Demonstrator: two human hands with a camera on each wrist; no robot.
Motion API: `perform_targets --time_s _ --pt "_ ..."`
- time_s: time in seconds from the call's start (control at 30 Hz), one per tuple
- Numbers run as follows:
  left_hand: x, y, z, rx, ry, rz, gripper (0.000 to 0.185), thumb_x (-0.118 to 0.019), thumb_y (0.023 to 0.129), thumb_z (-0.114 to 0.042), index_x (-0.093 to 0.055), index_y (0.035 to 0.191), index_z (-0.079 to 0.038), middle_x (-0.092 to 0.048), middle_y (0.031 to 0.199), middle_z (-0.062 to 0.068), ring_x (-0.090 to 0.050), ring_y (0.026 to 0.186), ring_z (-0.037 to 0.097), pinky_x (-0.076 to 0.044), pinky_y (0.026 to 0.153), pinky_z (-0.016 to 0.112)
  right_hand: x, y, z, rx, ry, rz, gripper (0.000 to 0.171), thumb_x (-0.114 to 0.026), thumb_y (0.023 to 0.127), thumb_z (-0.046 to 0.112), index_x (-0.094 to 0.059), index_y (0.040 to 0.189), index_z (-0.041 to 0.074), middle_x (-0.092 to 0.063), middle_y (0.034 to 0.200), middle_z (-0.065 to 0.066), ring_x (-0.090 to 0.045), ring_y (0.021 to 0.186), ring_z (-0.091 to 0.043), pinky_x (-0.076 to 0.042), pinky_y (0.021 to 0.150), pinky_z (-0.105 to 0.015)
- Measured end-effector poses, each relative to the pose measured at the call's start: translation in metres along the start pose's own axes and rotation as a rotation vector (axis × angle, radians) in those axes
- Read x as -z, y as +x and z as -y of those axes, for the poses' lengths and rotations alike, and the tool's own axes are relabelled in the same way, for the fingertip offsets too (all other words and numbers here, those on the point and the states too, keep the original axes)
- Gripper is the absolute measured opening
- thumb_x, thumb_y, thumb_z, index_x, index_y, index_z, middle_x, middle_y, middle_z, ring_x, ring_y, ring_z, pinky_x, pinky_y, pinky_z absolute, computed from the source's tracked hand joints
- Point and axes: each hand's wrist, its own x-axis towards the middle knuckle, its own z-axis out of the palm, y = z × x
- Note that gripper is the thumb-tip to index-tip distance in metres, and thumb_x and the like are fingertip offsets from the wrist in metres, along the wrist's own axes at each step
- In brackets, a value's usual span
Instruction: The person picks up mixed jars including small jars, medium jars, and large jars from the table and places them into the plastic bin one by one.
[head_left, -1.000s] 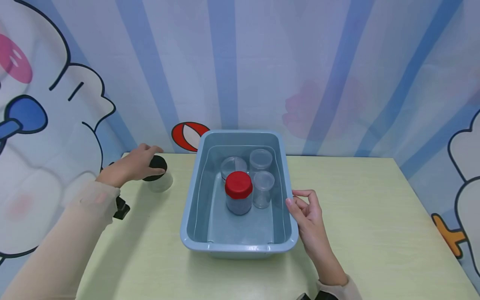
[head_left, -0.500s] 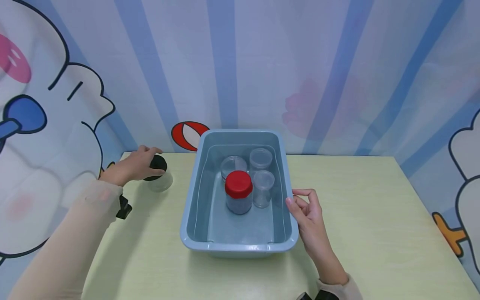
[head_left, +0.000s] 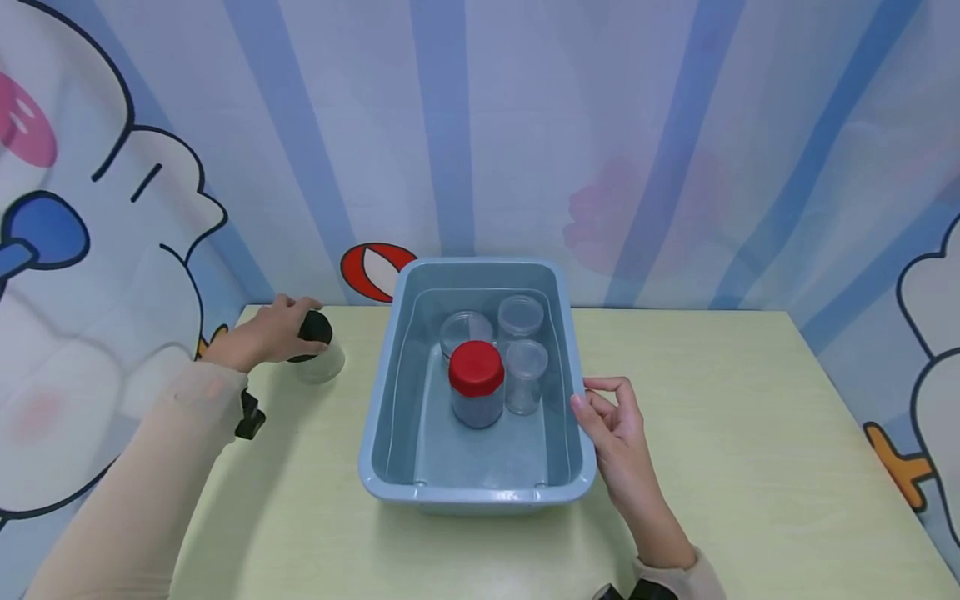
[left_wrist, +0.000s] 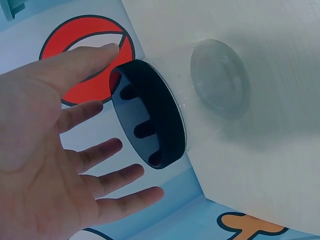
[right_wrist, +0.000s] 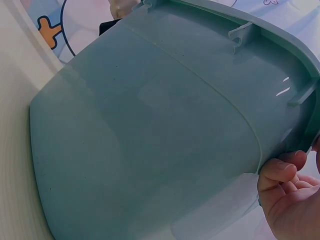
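A clear jar (head_left: pixel 324 365) with a black lid (head_left: pixel 312 330) stands at the table's far left. My left hand (head_left: pixel 264 335) lies over that lid. In the left wrist view the fingers (left_wrist: pixel 107 172) are spread straight beside the black lid (left_wrist: pixel 150 117), with the jar's clear base (left_wrist: pixel 220 77) beyond. My right hand (head_left: pixel 611 421) holds the right rim of a grey-blue tub (head_left: pixel 480 497): the thumb is at the rim and the fingers (right_wrist: pixel 280 172) curl under its lip against the tub's wall (right_wrist: pixel 150 130). Inside the tub stand a red-lidded jar (head_left: pixel 477 392) and three clear lidded jars.
The tub sits mid-table against a striped cartoon wall (head_left: pixel 675 150). The clear jars (head_left: pixel 522 317) are grouped at the tub's far end. Pale green tabletop (head_left: pixel 750 433) stretches to the right of the tub and in front of it.
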Motion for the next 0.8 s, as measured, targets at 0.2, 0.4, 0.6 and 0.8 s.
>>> perform_targets --time_s 0.2,0.4,0.6,0.8 --pt "-0.004 0.003 0.006 0.022 -0.011 0.006 0.078 -0.068 0.094 -0.036 -0.029 0.149 0.004 -0.024 0.141 0.041 -0.039 0.122 0.061 -0.04 0.095 0.07 0.0 0.0 0.0 0.0 0.007 -0.002 0.032 -0.054 0.103 0.008 -0.038 0.129 0.001 -0.072 0.109 -0.006 -0.069 0.095 -0.028 -0.058 0.082 -0.036" --pt "-0.009 0.006 0.009 0.041 -0.039 0.013 0.083 -0.067 0.094 -0.039 -0.024 0.152 0.001 -0.021 0.142 0.041 -0.037 0.123 0.062 -0.037 0.096 0.071 0.0 0.0 0.0 -0.013 0.0 -0.007 0.034 -0.055 0.103 0.01 -0.038 0.13 0.001 -0.073 0.109 -0.004 -0.069 0.096 -0.028 -0.058 0.083 -0.035" --pt "-0.011 0.008 0.011 0.035 -0.052 0.02 0.085 -0.067 0.094 -0.041 -0.022 0.153 0.002 -0.018 0.143 0.042 -0.036 0.123 0.063 -0.036 0.097 0.072 0.0 0.0 0.0 -0.023 0.001 -0.013 0.035 -0.056 0.103 0.01 -0.037 0.131 -0.001 -0.069 0.115 -0.018 -0.069 0.097 -0.029 -0.058 0.083 -0.036" --pt "-0.013 0.011 0.013 0.039 -0.071 0.031 0.086 -0.067 0.094 -0.04 -0.021 0.153 0.001 -0.016 0.143 0.043 -0.036 0.124 0.062 -0.035 0.097 0.072 0.0 0.0 0.001 -0.022 0.009 -0.014 0.034 -0.055 0.103 0.009 -0.038 0.13 0.0 -0.068 0.114 -0.021 -0.069 0.094 -0.028 -0.058 0.081 -0.036"
